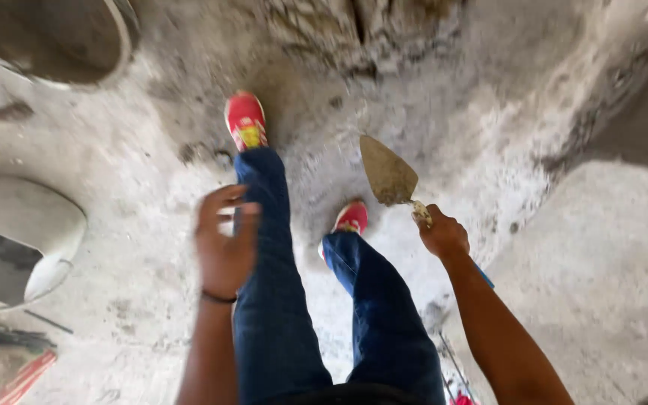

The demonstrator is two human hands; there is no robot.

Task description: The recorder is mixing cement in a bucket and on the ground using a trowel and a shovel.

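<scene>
My right hand [442,234] grips a mortar-smeared steel trowel [389,174], blade pointing forward above the dusty concrete floor [151,247]; my left hand [225,241] hangs empty, fingers loosely spread. I'm mid-stride; next needs careful footing.

A pointed mason's trowel [388,174], blade caked grey-brown, juts up-left from the right hand [442,234]. Its handle sits inside that fist.

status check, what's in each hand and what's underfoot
Right hand gripping a mortar-caked trowel, blade forward. Left hand empty, fingers spread. Dusty concrete floor; metal pan off to the left.
</scene>
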